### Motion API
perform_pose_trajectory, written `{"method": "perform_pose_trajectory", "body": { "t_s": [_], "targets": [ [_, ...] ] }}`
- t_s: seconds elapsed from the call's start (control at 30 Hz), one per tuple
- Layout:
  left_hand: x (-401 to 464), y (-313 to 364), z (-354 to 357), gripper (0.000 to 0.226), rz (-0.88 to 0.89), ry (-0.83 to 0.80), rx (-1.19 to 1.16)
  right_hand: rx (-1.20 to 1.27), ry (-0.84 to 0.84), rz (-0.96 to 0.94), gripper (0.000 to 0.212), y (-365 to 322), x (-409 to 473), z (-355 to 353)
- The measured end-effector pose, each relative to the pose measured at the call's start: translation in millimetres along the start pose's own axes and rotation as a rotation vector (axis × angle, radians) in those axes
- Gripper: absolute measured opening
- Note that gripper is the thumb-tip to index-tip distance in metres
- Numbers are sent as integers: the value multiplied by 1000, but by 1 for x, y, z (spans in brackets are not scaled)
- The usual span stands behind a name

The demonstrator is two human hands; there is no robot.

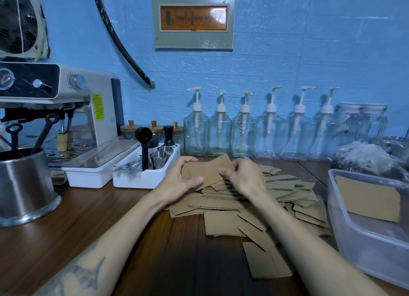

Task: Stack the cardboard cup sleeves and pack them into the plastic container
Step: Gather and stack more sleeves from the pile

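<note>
Squaring the stack. The left hand and right hand pinch opposite ends of a small stack of cup sleeves above the loose pile; align edges before moving rightward to the plastic container.
</note>
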State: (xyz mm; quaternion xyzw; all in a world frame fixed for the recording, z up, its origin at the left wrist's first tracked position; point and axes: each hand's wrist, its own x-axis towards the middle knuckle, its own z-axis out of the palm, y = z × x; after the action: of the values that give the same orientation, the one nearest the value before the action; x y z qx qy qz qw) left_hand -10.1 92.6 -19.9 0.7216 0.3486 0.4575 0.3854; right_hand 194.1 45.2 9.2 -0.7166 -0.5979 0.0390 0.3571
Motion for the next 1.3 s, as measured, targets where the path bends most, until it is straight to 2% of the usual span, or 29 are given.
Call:
{"method": "perform_pose_trajectory", "body": {
  "t_s": [0.1, 0.2, 0.33, 0.4, 0.43, 0.53, 0.6, 0.73, 0.97, 1.2, 1.3],
  "targets": [
    [1, -1, 0, 46, 51, -13, 86, -151, -26, -54, 52, -2, -4, 2],
    [1, -1, -2, 39, 80, -16, 150, -205, -77, -87, 54, -3, -5, -1],
    [2, -4, -2, 34, 87, -17, 179, -174, -114, -145, 34, 0, -2, -8],
    [2, -5, -2, 32, 95, -13, 182, -81, -120, -266, 65, 2, -2, -11],
    [2, -5, -1, 32, 100, -9, 179, -66, -127, -333, 69, 3, -2, -10],
    [2, -5, 0, 30, 103, -13, 126, -162, -201, -438, 63, 4, 0, 0],
    [1, -4, 1, 28, 61, -27, 40, -159, -180, -435, 57, 2, 1, 4],
    [0, 0, 4, 30, 41, -38, -16, -43, -34, -430, 48, 3, 4, 3],
    [0, 2, 3, 36, 56, -20, -62, -69, -65, -359, 57, 7, 5, 4],
    [-1, 4, 1, 33, 55, 21, -74, 91, -84, -315, 51, 10, 6, -4],
    [1, 4, -3, 32, 60, 72, -71, 88, -49, -277, 46, 19, 12, -14]
  ]
}}
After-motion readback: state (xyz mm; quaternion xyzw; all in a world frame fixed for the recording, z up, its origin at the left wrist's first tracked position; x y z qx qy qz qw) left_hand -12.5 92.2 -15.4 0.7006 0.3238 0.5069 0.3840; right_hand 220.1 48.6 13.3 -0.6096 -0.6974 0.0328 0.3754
